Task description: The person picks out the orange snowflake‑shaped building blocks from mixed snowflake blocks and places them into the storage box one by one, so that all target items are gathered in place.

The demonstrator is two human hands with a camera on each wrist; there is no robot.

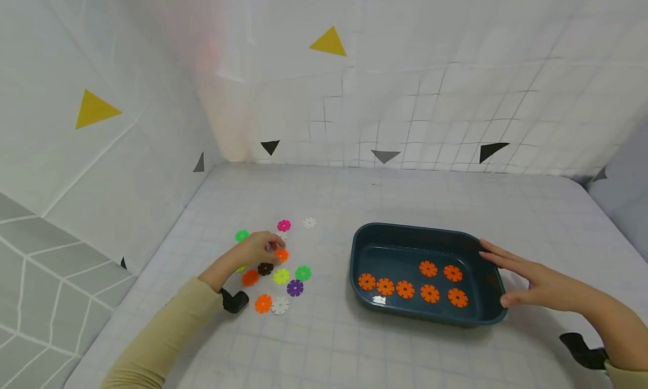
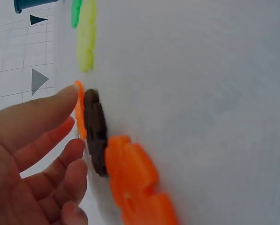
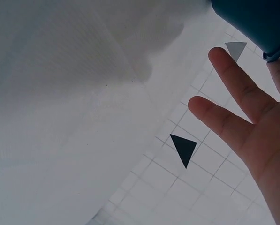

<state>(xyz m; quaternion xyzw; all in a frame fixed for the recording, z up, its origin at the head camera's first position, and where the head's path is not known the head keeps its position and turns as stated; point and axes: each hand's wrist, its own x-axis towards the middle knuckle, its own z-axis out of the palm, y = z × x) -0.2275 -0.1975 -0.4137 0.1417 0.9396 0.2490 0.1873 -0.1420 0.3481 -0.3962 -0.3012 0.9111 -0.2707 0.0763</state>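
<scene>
My left hand [image 1: 257,248] is over a scatter of notched plastic discs, thumb and forefinger pinching the rim of an orange disc [image 1: 282,256]. In the left wrist view this orange disc [image 2: 80,112] appears edge-on by the thumb tip, beside a dark brown disc [image 2: 95,133] and a nearer orange disc [image 2: 135,183]. At the right, my right hand [image 1: 539,282] rests with spread, straight fingers against the end of a dark blue tray [image 1: 430,236]. Several orange discs [image 1: 405,289] lie flat inside the tray. The right wrist view shows the fingers [image 3: 243,91] beside the tray wall [image 3: 252,23].
Around the left hand lie green [image 1: 303,273], yellow [image 1: 281,276], purple [image 1: 295,288], white [image 1: 280,306] and pink discs [image 1: 284,225]. A white cloth [image 1: 324,349] with a faint grid covers the table. White hangings with triangles stand behind and at the left.
</scene>
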